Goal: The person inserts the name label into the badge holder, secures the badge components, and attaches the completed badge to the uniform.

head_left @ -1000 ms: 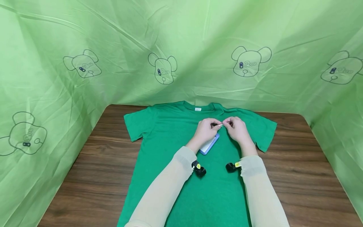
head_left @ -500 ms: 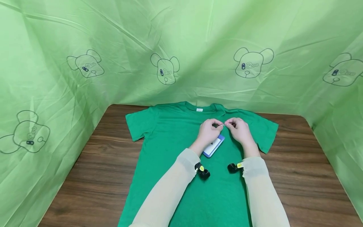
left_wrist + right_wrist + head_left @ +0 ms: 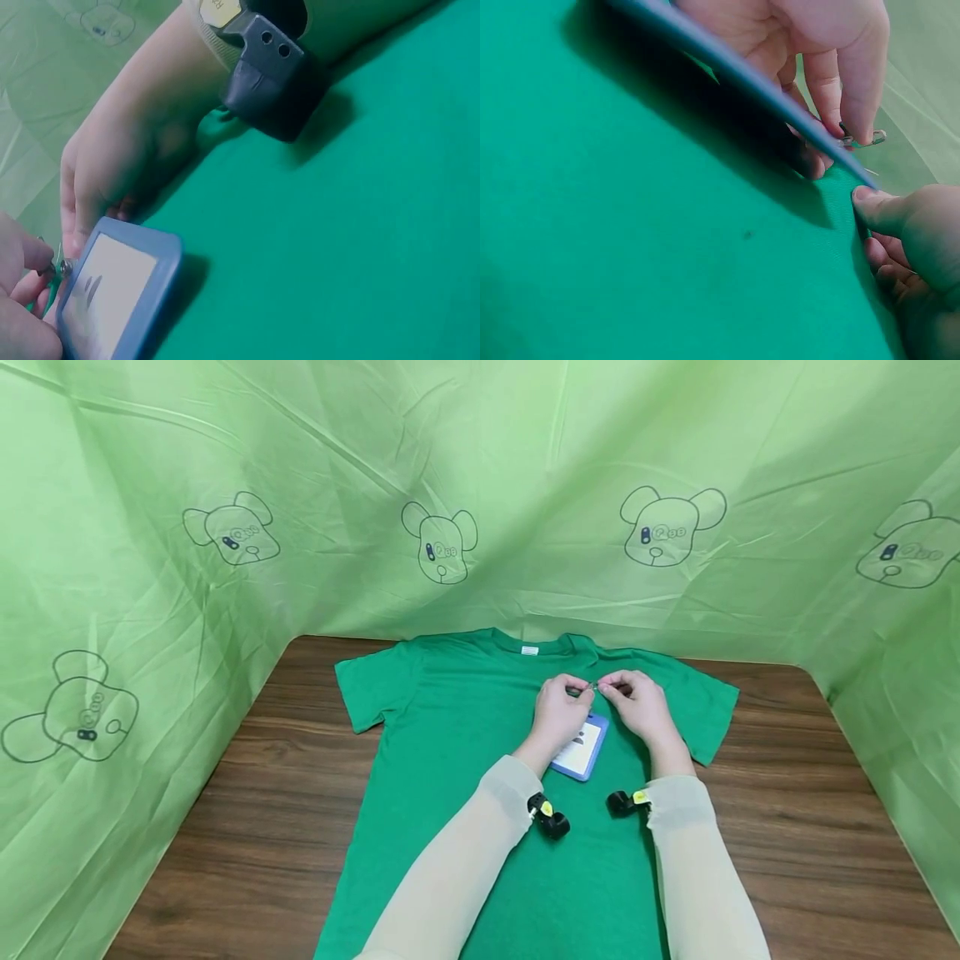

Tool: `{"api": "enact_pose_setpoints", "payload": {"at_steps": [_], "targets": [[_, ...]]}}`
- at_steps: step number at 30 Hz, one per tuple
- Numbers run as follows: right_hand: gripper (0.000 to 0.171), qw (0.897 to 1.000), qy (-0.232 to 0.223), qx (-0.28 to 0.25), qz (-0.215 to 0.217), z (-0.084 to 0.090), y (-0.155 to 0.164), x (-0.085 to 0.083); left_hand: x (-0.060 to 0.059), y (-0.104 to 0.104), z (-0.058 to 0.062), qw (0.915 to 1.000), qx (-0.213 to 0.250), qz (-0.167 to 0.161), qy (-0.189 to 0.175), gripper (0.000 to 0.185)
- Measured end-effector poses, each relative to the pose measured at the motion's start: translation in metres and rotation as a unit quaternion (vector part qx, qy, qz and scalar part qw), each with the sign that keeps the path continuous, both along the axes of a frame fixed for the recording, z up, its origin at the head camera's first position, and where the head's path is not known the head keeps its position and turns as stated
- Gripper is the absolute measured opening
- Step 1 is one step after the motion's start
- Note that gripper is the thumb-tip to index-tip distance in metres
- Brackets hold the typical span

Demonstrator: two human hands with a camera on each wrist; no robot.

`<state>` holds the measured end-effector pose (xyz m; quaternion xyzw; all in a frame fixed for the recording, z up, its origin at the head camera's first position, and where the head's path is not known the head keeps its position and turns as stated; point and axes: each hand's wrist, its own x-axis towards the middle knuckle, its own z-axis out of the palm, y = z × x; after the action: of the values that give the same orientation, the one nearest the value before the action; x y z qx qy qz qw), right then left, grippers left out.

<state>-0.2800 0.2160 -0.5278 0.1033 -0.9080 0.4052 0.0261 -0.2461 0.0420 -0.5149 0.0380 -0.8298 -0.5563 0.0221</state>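
Observation:
A green T-shirt (image 3: 465,710) lies flat, front up, on the wooden table (image 3: 247,793). On its chest rests a blue badge holder (image 3: 580,753) with a white card, also in the left wrist view (image 3: 112,296). My left hand (image 3: 564,706) pinches the small metal clip (image 3: 862,138) at the badge's top end. My right hand (image 3: 636,700) is fingertip to fingertip with it, thumb (image 3: 877,210) and curled fingers pinching the shirt fabric just beside the clip. Both hands sit below the collar (image 3: 529,648).
Green printed cloth (image 3: 480,493) walls the table at the back and both sides. Bare wood shows left and right of the shirt. Black wrist cameras (image 3: 551,818) ride on both light sleeves.
The badge holder has slid right and turned from slanted to nearly upright under my left hand. Both hands have shifted slightly right and stay together at the clip.

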Motion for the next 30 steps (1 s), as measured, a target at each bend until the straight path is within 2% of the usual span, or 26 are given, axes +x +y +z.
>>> {"api": "enact_pose_setpoints", "payload": {"at_steps": [6,11,20,30], "targets": [[0.026,1.0,-0.002,-0.012,-0.001,0.002,0.003,0.001,0.003,0.008,-0.001,0.9992,0.014,0.036,0.005,0.011],[0.034,1.0,-0.006,-0.023,-0.007,0.006,0.003,0.003,0.005,0.011,-0.002,0.9983,0.025,0.053,0.004,0.012],[0.043,0.993,-0.068,-0.095,0.011,0.011,0.002,0.009,0.006,0.01,-0.001,0.9967,0.065,0.047,-0.015,0.012],[0.051,0.982,-0.118,-0.142,0.023,0.009,0.001,0.009,0.005,0.009,-0.005,0.9971,0.059,0.044,-0.019,0.012]]}}
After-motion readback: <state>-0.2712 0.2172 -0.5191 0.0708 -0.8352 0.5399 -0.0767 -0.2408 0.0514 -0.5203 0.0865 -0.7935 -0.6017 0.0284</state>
